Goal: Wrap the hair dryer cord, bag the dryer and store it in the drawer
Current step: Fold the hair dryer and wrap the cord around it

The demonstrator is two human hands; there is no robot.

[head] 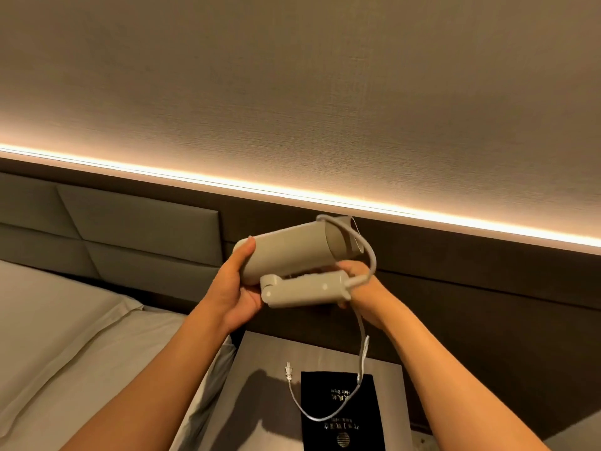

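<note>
Fingers of my left hand (239,289) and right hand (359,281) clamp the folded hair dryer (292,252) above the nightstand (260,356); its cord (366,369) dangles onto the black bag (338,415).

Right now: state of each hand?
Left hand: closed on the hair dryer barrel's rear end.
Right hand: closed around the folded handle end, where the cord exits.

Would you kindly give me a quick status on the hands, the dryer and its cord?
Left hand, right hand both gripping folded hair dryer. Cord barely wrapped, hanging, plug on nightstand. Black bag waiting below. Nothing in the way.
</note>
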